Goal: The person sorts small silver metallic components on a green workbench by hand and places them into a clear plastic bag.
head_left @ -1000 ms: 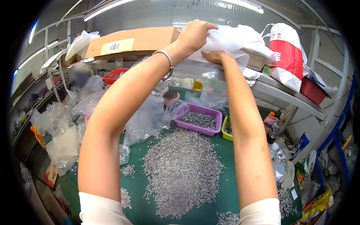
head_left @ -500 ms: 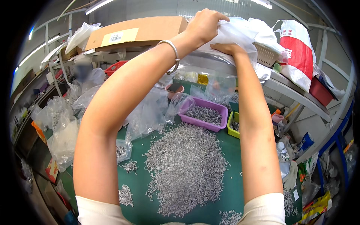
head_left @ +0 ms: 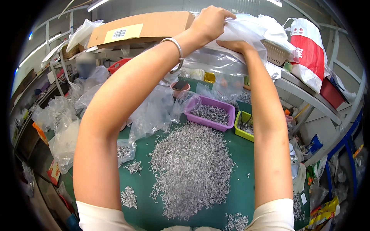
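Both my arms reach up and forward to a shelf above the table, where clear plastic bags [head_left: 244, 29] lie. My left hand [head_left: 210, 23], with a silver bangle on the wrist, is closed on the bags' upper edge, one finger pointing right. Lower and to the right, my right hand [head_left: 236, 46] lies against the plastic, its visible digit stretched out to the left; the other fingers are hidden. Below, a big heap of small curved grey metal pieces [head_left: 192, 173] covers the green table [head_left: 144, 154]. Behind the heap stands a purple basket [head_left: 210, 124] with more pieces.
A cardboard box [head_left: 154, 27] lies on the shelf beside my left hand. To the right are a beige basket [head_left: 275, 54] and a red-and-white bag [head_left: 308, 50]. A yellow-green basket [head_left: 243, 134] stands near my right forearm. Loose plastic bags [head_left: 152, 113] lie at left.
The view has shifted slightly. My hands stay at the plastic bags on the shelf; my right forearm has moved a little to the right. The heap looks the same.
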`<action>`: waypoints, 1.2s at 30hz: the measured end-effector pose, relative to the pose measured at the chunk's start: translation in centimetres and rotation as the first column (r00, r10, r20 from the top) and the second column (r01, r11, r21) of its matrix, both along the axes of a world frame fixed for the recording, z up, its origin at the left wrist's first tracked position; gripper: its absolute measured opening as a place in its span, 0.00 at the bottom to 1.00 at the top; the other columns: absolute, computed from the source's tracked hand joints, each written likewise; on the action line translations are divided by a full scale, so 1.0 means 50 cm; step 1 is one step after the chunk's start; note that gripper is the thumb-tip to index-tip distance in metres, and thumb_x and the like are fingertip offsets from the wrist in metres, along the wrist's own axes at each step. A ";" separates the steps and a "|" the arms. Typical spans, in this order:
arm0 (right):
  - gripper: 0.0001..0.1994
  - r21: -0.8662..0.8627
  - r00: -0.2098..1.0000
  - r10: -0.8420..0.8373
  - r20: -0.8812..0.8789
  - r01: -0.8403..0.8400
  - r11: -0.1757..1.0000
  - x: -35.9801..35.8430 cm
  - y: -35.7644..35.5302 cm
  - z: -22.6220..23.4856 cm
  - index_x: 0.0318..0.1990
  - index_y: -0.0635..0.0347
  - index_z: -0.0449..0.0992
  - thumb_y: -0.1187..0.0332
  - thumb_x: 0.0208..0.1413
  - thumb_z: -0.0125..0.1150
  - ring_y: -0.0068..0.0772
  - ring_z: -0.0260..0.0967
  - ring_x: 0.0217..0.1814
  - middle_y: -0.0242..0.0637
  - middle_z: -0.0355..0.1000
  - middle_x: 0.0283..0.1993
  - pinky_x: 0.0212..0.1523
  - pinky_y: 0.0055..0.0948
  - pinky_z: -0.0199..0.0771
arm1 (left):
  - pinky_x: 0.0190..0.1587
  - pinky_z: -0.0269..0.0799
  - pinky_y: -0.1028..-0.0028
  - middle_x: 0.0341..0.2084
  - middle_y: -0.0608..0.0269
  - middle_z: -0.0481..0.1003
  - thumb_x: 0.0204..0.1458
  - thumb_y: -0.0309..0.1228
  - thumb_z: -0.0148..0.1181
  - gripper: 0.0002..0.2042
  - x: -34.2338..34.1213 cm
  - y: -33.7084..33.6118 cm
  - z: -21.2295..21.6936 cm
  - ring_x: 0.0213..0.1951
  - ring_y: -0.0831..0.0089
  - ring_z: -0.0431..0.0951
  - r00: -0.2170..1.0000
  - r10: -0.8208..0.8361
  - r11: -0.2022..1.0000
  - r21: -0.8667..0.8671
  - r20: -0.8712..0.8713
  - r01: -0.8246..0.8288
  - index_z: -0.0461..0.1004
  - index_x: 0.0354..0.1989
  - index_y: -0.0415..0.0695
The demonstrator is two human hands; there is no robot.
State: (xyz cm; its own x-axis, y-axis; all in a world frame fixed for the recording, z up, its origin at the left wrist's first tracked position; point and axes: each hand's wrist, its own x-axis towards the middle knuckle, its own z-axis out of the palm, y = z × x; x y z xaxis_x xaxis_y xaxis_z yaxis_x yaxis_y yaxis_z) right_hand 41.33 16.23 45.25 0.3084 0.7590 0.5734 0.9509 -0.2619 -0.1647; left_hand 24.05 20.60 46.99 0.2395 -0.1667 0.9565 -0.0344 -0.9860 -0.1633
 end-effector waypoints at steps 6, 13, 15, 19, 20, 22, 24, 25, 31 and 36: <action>0.29 -0.338 0.991 -0.106 0.079 0.127 0.932 -0.090 -0.075 0.021 0.60 0.58 0.65 0.47 0.58 0.47 0.45 0.61 0.61 0.47 0.65 0.60 0.61 0.37 0.57 | 0.42 0.72 0.58 0.32 0.40 0.76 0.43 0.27 0.58 0.15 -0.014 0.011 -0.011 0.38 0.47 0.77 0.990 -0.045 0.992 -0.122 -0.135 0.029 0.77 0.42 0.41; 0.24 -0.371 0.939 0.104 0.327 0.026 0.928 -0.243 -0.301 0.015 0.58 0.57 0.68 0.52 0.59 0.49 0.45 0.68 0.55 0.49 0.70 0.54 0.55 0.35 0.65 | 0.42 0.73 0.61 0.33 0.37 0.76 0.42 0.31 0.61 0.18 -0.041 0.000 0.001 0.38 0.48 0.78 0.829 -0.125 0.986 0.022 -0.546 0.164 0.76 0.42 0.35; 0.24 -0.353 0.984 0.151 0.099 -0.107 0.930 -0.258 -0.356 0.029 0.53 0.58 0.72 0.50 0.58 0.51 0.39 0.71 0.51 0.45 0.73 0.50 0.51 0.31 0.68 | 0.47 0.71 0.64 0.37 0.38 0.76 0.42 0.40 0.65 0.24 -0.048 -0.016 -0.011 0.42 0.50 0.77 0.817 -0.173 0.974 0.028 -0.550 0.225 0.75 0.43 0.33; 0.18 -0.066 0.978 0.195 -0.073 -0.200 0.978 -0.180 -0.377 0.086 0.45 0.64 0.76 0.58 0.56 0.59 0.22 0.72 0.39 0.33 0.75 0.35 0.46 0.22 0.69 | 0.51 0.70 0.66 0.42 0.42 0.76 0.45 0.46 0.65 0.27 -0.130 -0.050 0.004 0.47 0.55 0.76 0.763 -0.278 0.960 -0.186 -0.584 0.207 0.75 0.44 0.33; 0.19 0.133 0.974 0.216 -0.061 -0.207 0.969 -0.101 -0.364 0.079 0.49 0.61 0.74 0.61 0.53 0.62 0.31 0.71 0.45 0.37 0.74 0.43 0.49 0.26 0.68 | 0.50 0.70 0.67 0.41 0.43 0.76 0.47 0.45 0.64 0.26 -0.144 -0.060 0.012 0.46 0.57 0.76 0.777 -0.332 0.935 -0.298 -0.536 0.193 0.75 0.44 0.33; 0.22 0.348 0.842 -0.039 0.538 -0.179 0.920 -0.061 -0.347 0.085 0.53 0.57 0.72 0.61 0.51 0.63 0.37 0.68 0.52 0.39 0.71 0.51 0.53 0.31 0.66 | 0.48 0.72 0.68 0.39 0.46 0.78 0.52 0.40 0.59 0.20 -0.136 -0.051 0.027 0.44 0.60 0.78 0.820 -0.406 0.882 -0.406 -0.403 0.237 0.76 0.42 0.32; 0.31 0.413 0.684 -0.173 0.709 -0.203 0.888 -0.019 -0.346 0.091 0.61 0.48 0.64 0.61 0.48 0.65 0.49 0.56 0.64 0.40 0.60 0.64 0.61 0.40 0.58 | 0.46 0.73 0.70 0.36 0.48 0.79 0.53 0.34 0.59 0.15 -0.117 -0.013 0.035 0.41 0.63 0.79 0.868 -0.343 0.922 -0.307 -0.359 0.237 0.77 0.40 0.33; 0.32 0.438 0.672 -0.197 0.714 -0.209 0.874 -0.009 -0.329 0.094 0.62 0.47 0.62 0.60 0.47 0.66 0.49 0.55 0.65 0.40 0.60 0.64 0.62 0.40 0.57 | 0.46 0.73 0.71 0.36 0.49 0.79 0.53 0.32 0.59 0.13 -0.136 -0.002 0.049 0.40 0.64 0.79 0.886 -0.302 0.934 -0.293 -0.351 0.202 0.77 0.40 0.33; 0.37 0.339 0.740 -0.395 0.545 0.237 0.911 0.051 -0.256 0.133 0.67 0.43 0.55 0.50 0.49 0.62 0.49 0.54 0.68 0.41 0.58 0.66 0.62 0.55 0.52 | 0.44 0.73 0.73 0.33 0.53 0.80 0.52 0.27 0.57 0.10 -0.200 0.081 0.074 0.37 0.70 0.79 0.921 -0.294 0.927 -0.311 -0.256 0.210 0.78 0.39 0.34; 0.31 0.394 0.601 -0.529 0.598 0.355 0.848 0.013 -0.217 0.124 0.64 0.46 0.59 0.57 0.52 0.60 0.43 0.57 0.65 0.38 0.61 0.63 0.58 0.57 0.56 | 0.40 0.72 0.74 0.29 0.58 0.79 0.54 0.29 0.54 0.12 -0.270 0.100 0.108 0.34 0.74 0.77 0.954 -0.093 0.956 -0.293 -0.284 0.006 0.77 0.41 0.35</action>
